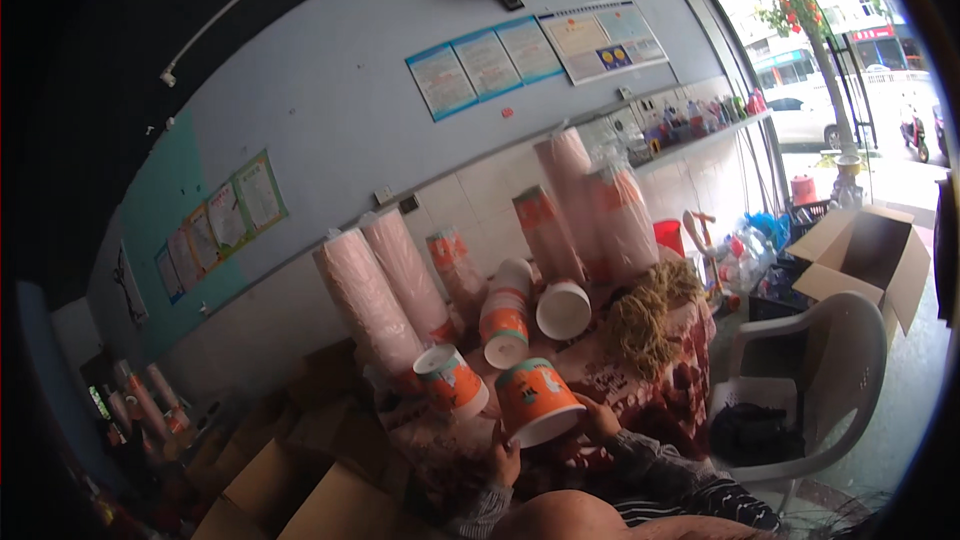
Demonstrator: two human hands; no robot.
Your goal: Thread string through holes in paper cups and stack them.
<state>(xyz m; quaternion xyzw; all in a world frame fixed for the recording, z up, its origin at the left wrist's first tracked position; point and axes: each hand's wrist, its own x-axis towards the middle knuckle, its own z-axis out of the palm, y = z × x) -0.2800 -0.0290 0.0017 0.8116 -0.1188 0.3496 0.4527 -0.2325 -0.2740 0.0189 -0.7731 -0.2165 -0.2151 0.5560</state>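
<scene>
An orange paper tub (535, 392) with a teal band tilts over the near edge of a table, its wide white rim toward me. My left hand (506, 456) grips the tub at its lower left. On the opposite side, the fingers of my right hand (600, 420) close on it near the rim. Just left of it stands a second orange tub (455, 386), tilted, with a white rim. Behind lie a nested stack of tubs (504, 316) and one tub on its side with a round white end (563, 311) facing me.
A patterned red cloth (670, 340) covers the table. Tall plastic-wrapped stacks of paper tubs (368, 295) stand along its back, with a straw-coloured fibre bundle (650, 315) at right. A white plastic chair (835, 370), an open carton (865, 260) and more cardboard boxes (265, 485) surround it.
</scene>
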